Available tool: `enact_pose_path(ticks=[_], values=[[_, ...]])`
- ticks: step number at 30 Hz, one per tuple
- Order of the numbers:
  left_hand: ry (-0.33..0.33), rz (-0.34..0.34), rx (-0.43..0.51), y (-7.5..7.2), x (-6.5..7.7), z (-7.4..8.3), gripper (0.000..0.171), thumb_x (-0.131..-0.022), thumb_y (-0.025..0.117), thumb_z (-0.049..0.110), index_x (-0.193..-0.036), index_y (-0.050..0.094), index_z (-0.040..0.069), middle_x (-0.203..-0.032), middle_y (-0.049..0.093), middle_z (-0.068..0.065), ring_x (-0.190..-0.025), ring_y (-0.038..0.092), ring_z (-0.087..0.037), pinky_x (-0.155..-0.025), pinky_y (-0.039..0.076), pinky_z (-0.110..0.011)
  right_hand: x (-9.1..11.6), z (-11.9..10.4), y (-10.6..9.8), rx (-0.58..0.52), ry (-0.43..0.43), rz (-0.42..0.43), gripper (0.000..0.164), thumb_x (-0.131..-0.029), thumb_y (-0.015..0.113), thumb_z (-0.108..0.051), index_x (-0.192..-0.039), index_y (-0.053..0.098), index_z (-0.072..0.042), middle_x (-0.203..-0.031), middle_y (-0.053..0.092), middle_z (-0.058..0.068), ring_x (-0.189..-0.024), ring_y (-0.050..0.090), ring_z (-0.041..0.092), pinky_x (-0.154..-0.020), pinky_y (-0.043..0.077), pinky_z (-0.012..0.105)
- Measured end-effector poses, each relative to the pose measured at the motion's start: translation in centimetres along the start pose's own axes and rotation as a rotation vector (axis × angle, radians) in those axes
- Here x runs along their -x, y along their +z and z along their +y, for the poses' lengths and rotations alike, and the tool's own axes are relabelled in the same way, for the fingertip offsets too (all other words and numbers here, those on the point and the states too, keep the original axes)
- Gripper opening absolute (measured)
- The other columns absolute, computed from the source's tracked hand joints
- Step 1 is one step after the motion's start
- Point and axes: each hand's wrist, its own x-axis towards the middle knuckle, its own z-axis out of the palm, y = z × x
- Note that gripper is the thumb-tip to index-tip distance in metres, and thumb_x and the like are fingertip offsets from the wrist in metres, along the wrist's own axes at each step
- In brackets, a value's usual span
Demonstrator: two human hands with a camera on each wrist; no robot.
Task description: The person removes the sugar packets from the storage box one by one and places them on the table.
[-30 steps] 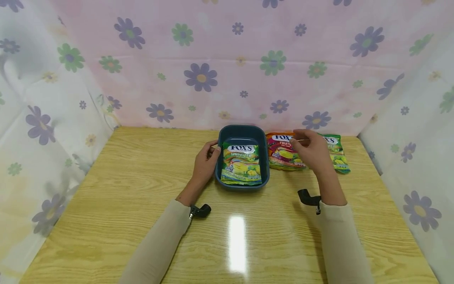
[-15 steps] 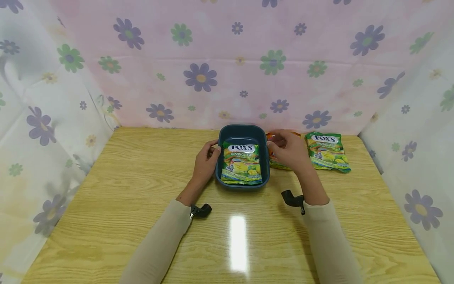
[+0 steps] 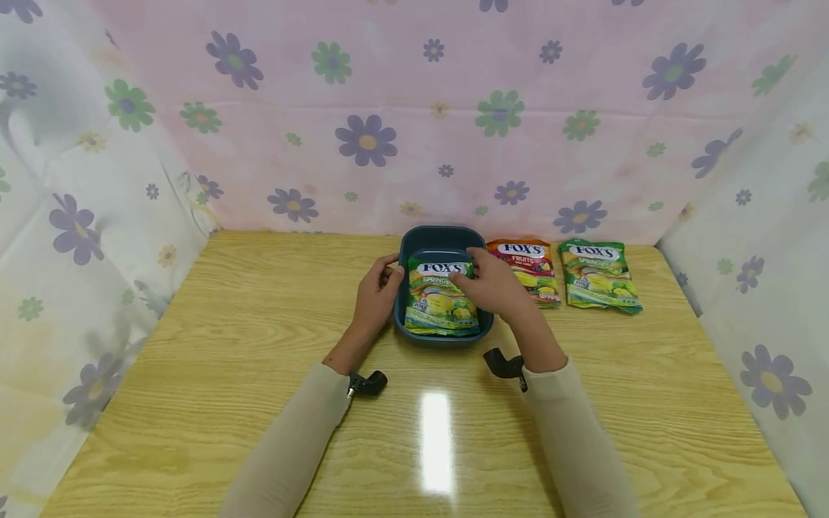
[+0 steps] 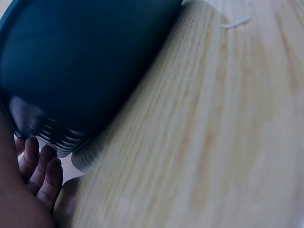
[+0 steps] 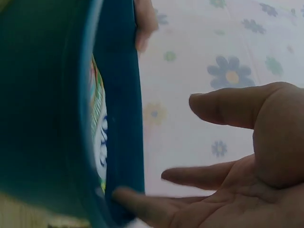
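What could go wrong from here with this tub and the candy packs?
The right hand reaches over the rim of the tub with fingers spread, so it might knock the rim and shift the tub, though the left hand is at the opposite side. The red pack lies close beside the tub, so a sideways slide could push it. The green pack inside looks soft and could crumple if pressed.

The right hand [image 3: 499, 286] has moved left — from over the red bag [image 3: 542, 279] and the right green bag [image 3: 599, 277] to over the blue tub [image 3: 443, 241]. Now it hides a bit of the inside green bag [image 3: 435, 302] — and more red bag shows.
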Motion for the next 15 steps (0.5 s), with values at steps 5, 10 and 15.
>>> enact_pose_path(ticks=[5,10,15], values=[[0.008,-0.001,0.011,0.0,0.0,0.1,0.035,-0.11,0.059,0.025,-0.141,0.066,0.012,-0.1,0.065,-0.011,-0.087,0.057,-0.019,-0.078,0.046,-0.028,-0.4,-0.7,1.2,0.035,0.067,-0.056,0.086,-0.107,0.06,-0.041,-0.169,0.016,-0.001,-0.171,0.028,0.025,-0.156,0.03,0.045,-0.121,0.031,0.063],[0.01,0.003,0.033,0.0,0.0,0.3,0.034,-0.109,0.059,0.022,-0.141,0.066,0.01,-0.101,0.066,-0.012,-0.087,0.057,-0.019,-0.078,0.045,-0.027,-0.7,-0.5,2.1,0.003,0.101,-0.092,0.092,-0.107,0.059,-0.041,-0.169,0.007,0.002,-0.173,0.019,0.026,-0.159,0.023,0.045,-0.123,0.028,0.063],[0.011,0.016,0.032,0.1,0.1,0.5,0.035,-0.11,0.059,0.019,-0.142,0.066,0.008,-0.102,0.066,-0.016,-0.086,0.055,-0.018,-0.078,0.044,-0.026,-1.1,-0.6,2.8,0.073,0.121,-0.041,0.094,-0.106,0.06,-0.042,-0.167,0.008,0.007,-0.17,0.022,0.03,-0.157,0.025,0.048,-0.122,0.029,0.063]])
